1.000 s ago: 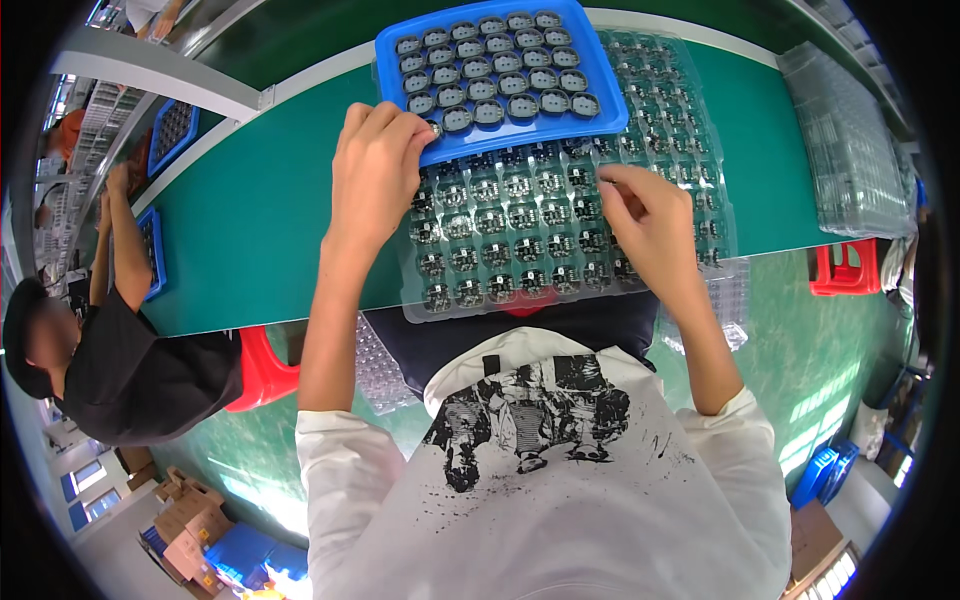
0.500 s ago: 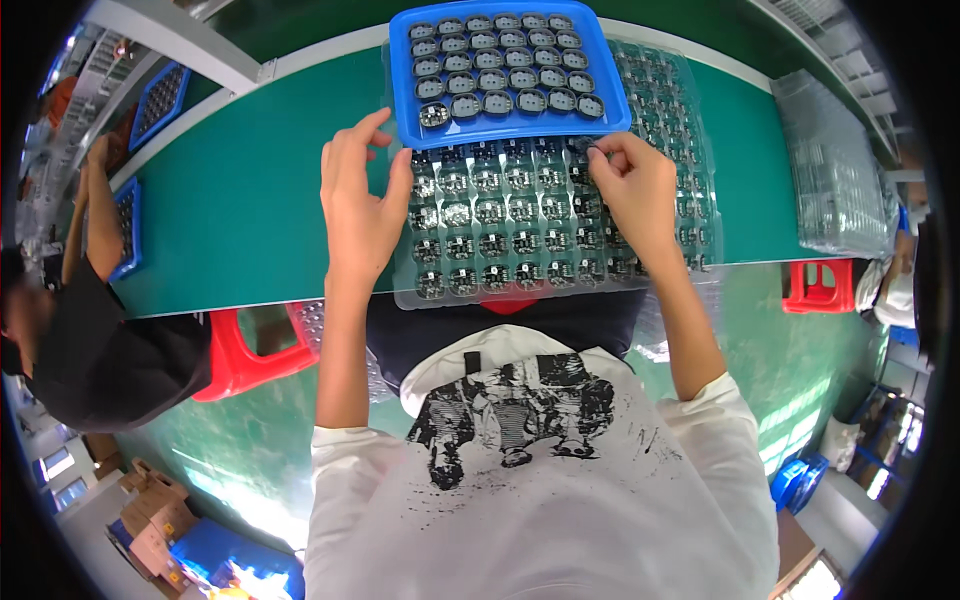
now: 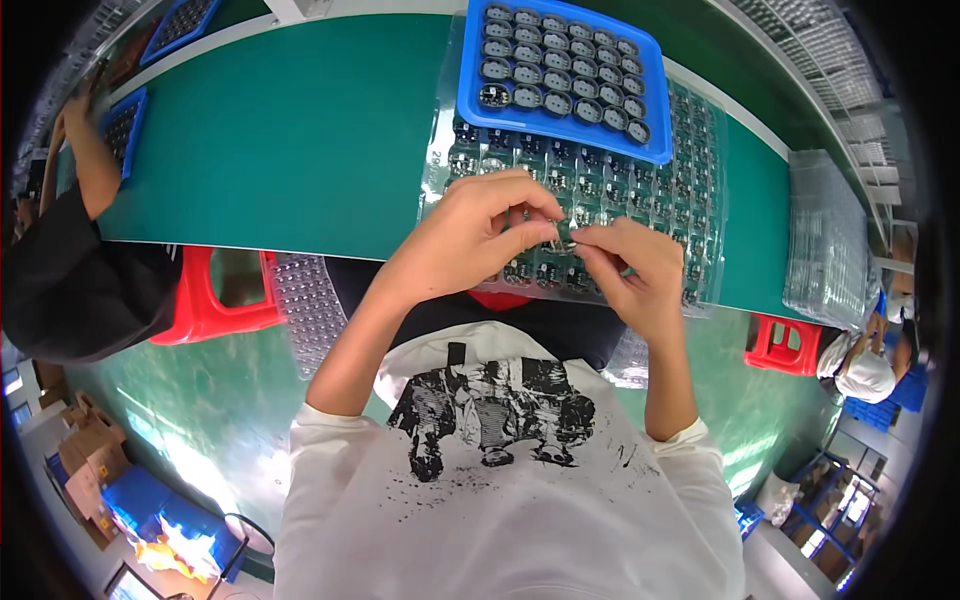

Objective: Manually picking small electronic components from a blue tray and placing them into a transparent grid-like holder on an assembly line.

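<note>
One white shirt [image 3: 510,500] with a black print filled the near part of the view, its sleeves ending above two bare forearms. Beyond it, the left hand [image 3: 470,232] and the right hand [image 3: 640,275] came together over the clear tray [image 3: 437,150]. Thumb and forefinger of each were pinched on one small part [image 3: 563,241], held between the two hands above the tray's near rows; its details were mostly hidden by the fingers. Dark and silvery components sat in the tray's pockets, row behind row.

Farther on, a blue tray [image 3: 550,128] overlapped the clear tray's far portion. It carried rows of rounded grey pieces with dark rims, and the piece [image 3: 494,96] at its near left corner showed a brighter, more detailed face. Both trays were on the green worktop [image 3: 290,130], which ran off to the left. Toward the right end stood a stack of clear trays [image 3: 825,240].

Well apart on the left, a co-worker in a black top [image 3: 90,290] reached toward another blue container [image 3: 125,130].
</note>
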Demonstrator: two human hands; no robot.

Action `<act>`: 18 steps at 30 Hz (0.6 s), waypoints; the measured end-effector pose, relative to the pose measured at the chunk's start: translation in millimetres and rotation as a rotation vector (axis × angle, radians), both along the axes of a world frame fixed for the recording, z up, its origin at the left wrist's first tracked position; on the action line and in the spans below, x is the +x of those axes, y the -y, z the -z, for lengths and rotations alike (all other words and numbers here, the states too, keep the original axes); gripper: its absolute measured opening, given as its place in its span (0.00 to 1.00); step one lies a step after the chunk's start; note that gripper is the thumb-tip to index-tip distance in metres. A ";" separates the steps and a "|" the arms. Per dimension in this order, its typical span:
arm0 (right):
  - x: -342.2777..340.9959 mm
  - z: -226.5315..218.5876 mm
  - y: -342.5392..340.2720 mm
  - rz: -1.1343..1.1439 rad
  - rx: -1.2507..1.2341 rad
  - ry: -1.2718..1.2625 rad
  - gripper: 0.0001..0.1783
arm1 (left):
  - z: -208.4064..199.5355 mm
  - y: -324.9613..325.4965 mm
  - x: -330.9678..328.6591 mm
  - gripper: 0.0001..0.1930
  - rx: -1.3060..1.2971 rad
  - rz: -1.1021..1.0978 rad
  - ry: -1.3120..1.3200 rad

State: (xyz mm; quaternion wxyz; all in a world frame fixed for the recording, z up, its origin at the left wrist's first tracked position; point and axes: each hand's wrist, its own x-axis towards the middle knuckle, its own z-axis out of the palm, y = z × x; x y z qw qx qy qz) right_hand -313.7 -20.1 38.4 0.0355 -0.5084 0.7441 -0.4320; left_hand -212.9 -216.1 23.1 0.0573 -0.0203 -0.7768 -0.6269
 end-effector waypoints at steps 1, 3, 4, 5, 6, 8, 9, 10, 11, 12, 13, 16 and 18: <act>0.5 0.2 -1.8 -0.010 0.008 0.009 0.08 | 0.6 0.6 0.3 0.08 -0.008 0.005 -0.002; 2.9 -2.6 -3.3 -0.026 -0.045 0.118 0.07 | 5.0 1.9 0.8 0.06 0.336 0.126 0.146; 4.7 -3.5 -4.3 -0.044 -0.090 0.229 0.06 | 5.2 -0.1 1.0 0.06 0.325 0.137 0.147; 6.2 -0.9 -5.7 -0.033 -0.102 0.227 0.06 | 4.9 -2.9 1.9 0.05 0.386 0.153 0.045; 7.6 4.3 -7.1 -0.042 -0.157 0.362 0.06 | 3.3 -4.9 1.8 0.04 0.447 0.169 -0.056; 10.7 6.1 -8.1 -0.043 -0.229 0.498 0.07 | -2.3 -6.4 -0.9 0.04 0.383 0.145 -0.094; 12.1 1.8 -8.2 0.008 -0.173 0.475 0.07 | -6.0 -6.2 -3.0 0.05 0.331 0.108 -0.138; 12.6 -0.7 -8.9 0.059 -0.116 0.453 0.08 | -10.4 -2.2 -7.8 0.03 0.187 0.055 -0.119; 9.2 -1.6 -12.8 0.070 -0.130 0.459 0.08 | -16.9 3.5 -13.4 0.03 0.176 0.068 -0.111; 1.2 -1.5 -19.8 0.131 -0.153 0.431 0.08 | -23.8 10.9 -20.4 0.02 -0.060 -0.038 -0.136; -6.8 -1.6 -27.6 0.189 -0.175 0.406 0.08 | -28.6 18.0 -27.3 0.02 -0.297 -0.145 -0.161; -30.6 4.1 -54.3 0.380 -0.217 0.457 0.09 | -21.7 39.1 -54.4 0.03 -0.493 -0.325 -0.190; -42.3 7.5 -67.8 0.492 -0.248 0.382 0.09 | -22.7 45.3 -62.4 0.03 -0.612 -0.326 -0.200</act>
